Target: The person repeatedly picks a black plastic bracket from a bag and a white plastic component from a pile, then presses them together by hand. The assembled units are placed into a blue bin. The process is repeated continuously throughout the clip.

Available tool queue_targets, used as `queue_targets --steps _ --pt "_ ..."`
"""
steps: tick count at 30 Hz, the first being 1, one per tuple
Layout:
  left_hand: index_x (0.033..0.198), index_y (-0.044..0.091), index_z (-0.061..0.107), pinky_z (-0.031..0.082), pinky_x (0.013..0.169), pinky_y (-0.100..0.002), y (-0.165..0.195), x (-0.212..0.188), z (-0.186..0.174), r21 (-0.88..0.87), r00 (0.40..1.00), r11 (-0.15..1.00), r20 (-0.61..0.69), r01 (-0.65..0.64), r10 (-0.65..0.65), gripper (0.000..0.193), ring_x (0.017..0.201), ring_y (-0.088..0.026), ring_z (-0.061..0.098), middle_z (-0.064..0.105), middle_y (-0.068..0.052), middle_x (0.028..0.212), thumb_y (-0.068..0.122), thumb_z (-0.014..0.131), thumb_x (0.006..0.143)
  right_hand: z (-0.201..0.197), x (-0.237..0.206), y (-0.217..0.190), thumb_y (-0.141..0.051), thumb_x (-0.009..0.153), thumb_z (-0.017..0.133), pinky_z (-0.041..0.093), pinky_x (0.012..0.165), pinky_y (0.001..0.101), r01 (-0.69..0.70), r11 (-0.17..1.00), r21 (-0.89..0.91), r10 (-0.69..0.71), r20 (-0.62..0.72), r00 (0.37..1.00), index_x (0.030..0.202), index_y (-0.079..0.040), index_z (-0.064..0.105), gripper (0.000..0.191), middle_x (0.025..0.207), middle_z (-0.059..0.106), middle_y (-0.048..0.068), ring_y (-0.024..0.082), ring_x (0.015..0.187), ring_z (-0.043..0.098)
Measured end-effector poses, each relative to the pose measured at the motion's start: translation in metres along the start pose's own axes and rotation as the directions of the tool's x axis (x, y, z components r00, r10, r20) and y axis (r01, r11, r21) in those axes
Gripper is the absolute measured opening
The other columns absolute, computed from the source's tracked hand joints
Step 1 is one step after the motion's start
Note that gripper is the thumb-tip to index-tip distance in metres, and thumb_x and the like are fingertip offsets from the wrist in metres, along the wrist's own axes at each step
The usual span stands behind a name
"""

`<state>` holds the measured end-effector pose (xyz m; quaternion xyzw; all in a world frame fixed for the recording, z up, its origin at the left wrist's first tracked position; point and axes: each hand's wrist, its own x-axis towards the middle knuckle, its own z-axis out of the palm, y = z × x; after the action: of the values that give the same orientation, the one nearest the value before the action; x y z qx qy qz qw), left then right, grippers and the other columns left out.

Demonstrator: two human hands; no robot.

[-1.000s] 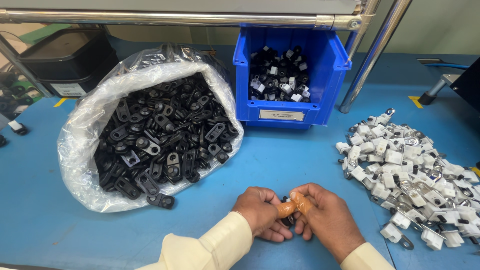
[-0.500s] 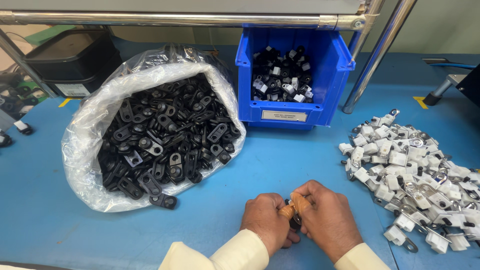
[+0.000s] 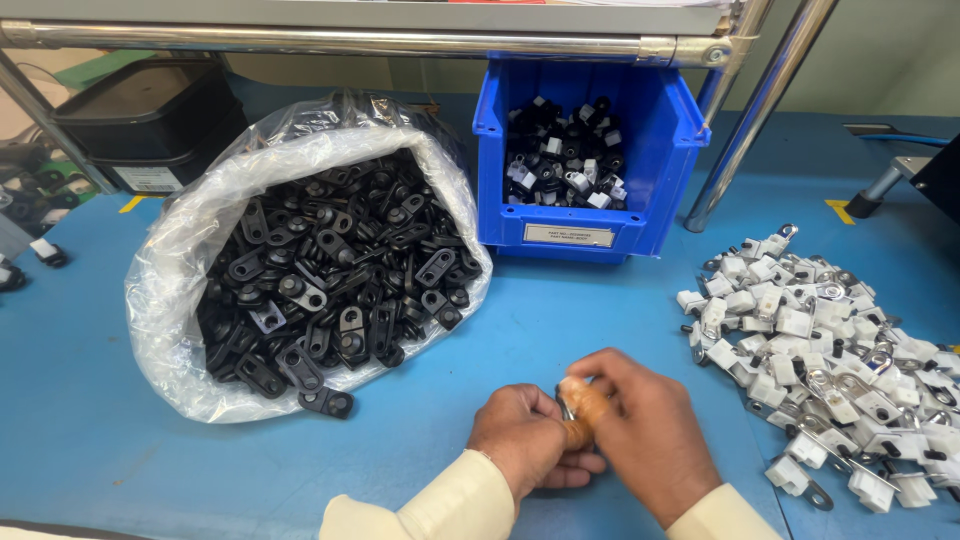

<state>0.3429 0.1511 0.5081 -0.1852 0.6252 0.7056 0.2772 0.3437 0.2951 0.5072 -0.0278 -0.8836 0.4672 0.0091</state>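
Note:
My left hand (image 3: 525,440) and my right hand (image 3: 645,430) meet low in the middle over the blue table (image 3: 560,320). Both pinch one small part (image 3: 566,402), dark and metal, mostly hidden by the fingers. An orange finger cot covers a fingertip there. To the left lies an open clear plastic bag (image 3: 180,290) full of black plastic parts (image 3: 330,280). On the right spreads a pile of white and metal parts (image 3: 820,350).
A blue bin (image 3: 585,215) with black and white assembled pieces stands behind the hands under a metal rack rail (image 3: 350,42). A slanted steel post (image 3: 760,110) rises at right. Black containers (image 3: 140,120) sit at the far left.
Both hands stay together on the small part and have shifted slightly upward and right in view. The piles and bin have not moved.

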Motion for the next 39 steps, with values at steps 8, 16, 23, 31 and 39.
queue_targets --steps 8,16,23,31,39 --pt "0.137 0.016 0.053 0.067 0.07 -0.033 0.01 -0.009 -0.004 -0.123 0.996 0.991 0.061 -0.054 0.062 0.046 0.085 -0.022 0.078 0.076 -0.015 0.101 0.001 0.06 0.094 0.001 -0.001 0.022 -0.045 0.099 0.065 0.039 0.052 0.0281 -0.58 0.606 0.545 0.512 0.291 0.808 0.108 -0.005 0.073 0.041 0.086 0.069 0.004 0.013 0.069 0.061" --pt "0.127 0.012 0.058 0.066 0.06 -0.032 0.006 -0.011 0.006 -0.019 0.986 0.986 -0.035 -0.165 0.164 0.038 0.074 -0.023 0.079 0.075 -0.016 0.093 -0.003 0.061 0.093 0.01 0.001 0.034 -0.018 0.093 0.068 0.057 0.067 0.0313 -0.542 0.521 0.659 0.517 0.261 0.815 0.105 -0.002 0.07 0.02 0.089 0.074 0.008 0.016 0.073 0.066" --pt "0.121 0.012 0.056 0.065 0.059 -0.033 0.007 -0.02 0.02 -0.13 0.983 0.981 -0.139 -0.142 0.124 0.031 0.072 -0.023 0.079 0.075 -0.014 0.089 0.0 0.063 0.092 0.025 -0.001 0.033 -0.021 0.098 0.059 0.053 0.065 0.0353 -0.408 0.489 0.771 0.548 0.092 0.831 0.107 0.002 0.068 0.026 0.087 0.07 0.014 0.022 0.07 0.065" --pt "0.122 0.01 0.043 0.066 0.07 -0.035 0.013 -0.021 0.016 -0.272 0.992 0.959 -0.115 -0.08 0.05 0.03 0.08 -0.024 0.077 0.071 -0.017 0.1 0.004 0.06 0.098 0.013 -0.013 0.021 -0.037 0.097 0.066 0.056 0.072 0.0352 -0.486 0.464 0.741 0.549 0.19 0.814 0.11 -0.002 0.07 0.037 0.092 0.068 0.007 0.016 0.077 0.064" --pt "0.121 0.007 0.045 0.066 0.066 -0.035 0.012 -0.022 0.031 -0.298 0.971 0.943 -0.223 -0.149 0.082 0.033 0.078 -0.025 0.077 0.072 -0.021 0.098 -0.004 0.057 0.093 0.028 0.001 0.029 -0.021 0.099 0.06 0.049 0.063 0.0316 -0.358 0.529 0.77 0.514 0.045 0.856 0.105 0.001 0.068 0.023 0.084 0.068 0.01 0.016 0.066 0.06"
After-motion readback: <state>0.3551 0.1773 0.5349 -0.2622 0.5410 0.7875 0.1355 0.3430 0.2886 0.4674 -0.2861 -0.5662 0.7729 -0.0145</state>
